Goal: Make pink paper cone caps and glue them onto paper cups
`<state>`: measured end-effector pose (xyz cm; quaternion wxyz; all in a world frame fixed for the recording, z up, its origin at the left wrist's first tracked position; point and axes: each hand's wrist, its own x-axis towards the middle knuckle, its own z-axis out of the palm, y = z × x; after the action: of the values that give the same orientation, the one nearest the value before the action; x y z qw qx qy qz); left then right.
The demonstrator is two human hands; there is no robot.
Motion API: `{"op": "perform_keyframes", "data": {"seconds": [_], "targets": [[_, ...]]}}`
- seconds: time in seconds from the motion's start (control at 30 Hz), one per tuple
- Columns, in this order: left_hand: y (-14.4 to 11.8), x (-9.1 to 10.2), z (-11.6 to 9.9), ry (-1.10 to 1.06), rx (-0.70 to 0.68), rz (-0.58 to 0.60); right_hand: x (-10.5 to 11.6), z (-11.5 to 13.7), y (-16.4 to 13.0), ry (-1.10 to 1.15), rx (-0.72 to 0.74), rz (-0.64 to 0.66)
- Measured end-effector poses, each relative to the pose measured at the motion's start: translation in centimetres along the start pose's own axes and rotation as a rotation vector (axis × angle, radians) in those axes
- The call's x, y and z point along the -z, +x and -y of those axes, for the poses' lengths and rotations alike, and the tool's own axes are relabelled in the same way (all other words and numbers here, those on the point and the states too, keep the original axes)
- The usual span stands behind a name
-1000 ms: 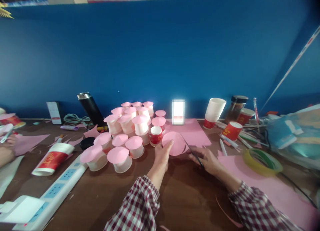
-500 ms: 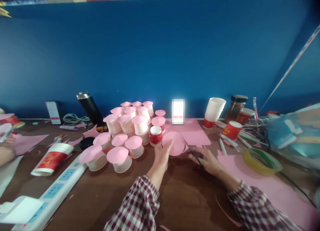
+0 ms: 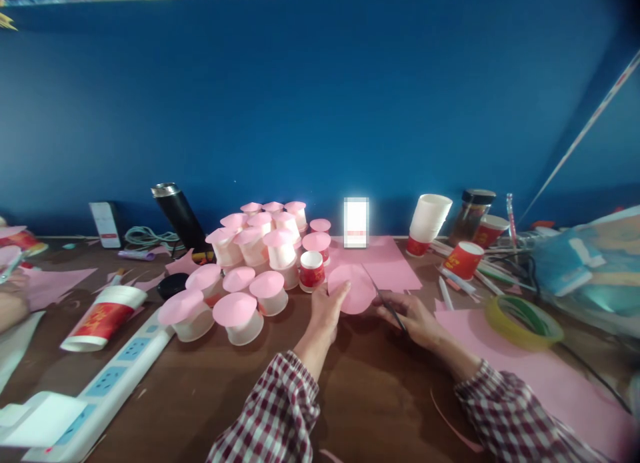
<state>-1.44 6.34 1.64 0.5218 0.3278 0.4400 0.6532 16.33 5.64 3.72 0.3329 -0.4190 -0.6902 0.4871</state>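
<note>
My left hand (image 3: 326, 314) pinches a pink paper disc (image 3: 353, 288) by its left edge, thumb on top. At the disc's right edge my right hand (image 3: 407, 316) is closed on a pair of dark scissors (image 3: 395, 312), whose blade points up and left along the rim. Just beyond my left hand stands a short red paper cup (image 3: 312, 273). To the left are several cut cups topped with shallow pink paper cones (image 3: 235, 309). Behind the disc lies a pink paper sheet (image 3: 393, 263).
A power strip (image 3: 117, 373) and a tipped cup (image 3: 103, 319) lie left, below a black flask (image 3: 180, 216). Stacked cups (image 3: 430, 223), a tape roll (image 3: 523, 323) and a plastic bag (image 3: 590, 269) are on the right. Another person's hand (image 3: 13, 299) shows at far left.
The disc and my left hand have shifted slightly right, toward the scissors. The small strip of paper seen at the disc's right edge no longer stands out.
</note>
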Motion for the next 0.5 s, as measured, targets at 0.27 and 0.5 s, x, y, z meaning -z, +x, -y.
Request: {"op": "perform_keyframes", "data": {"seconds": [0.27, 0.5], "targets": [[-0.05, -0.03, -0.04, -0.024, 0.010, 0.010, 0.12, -0.30, 0.00, -0.029, 0.016, -0.012], [-0.10, -0.06, -0.05, -0.027, 0.010, -0.009, 0.22, -0.51, 0.00, -0.060, 0.018, -0.020]]}}
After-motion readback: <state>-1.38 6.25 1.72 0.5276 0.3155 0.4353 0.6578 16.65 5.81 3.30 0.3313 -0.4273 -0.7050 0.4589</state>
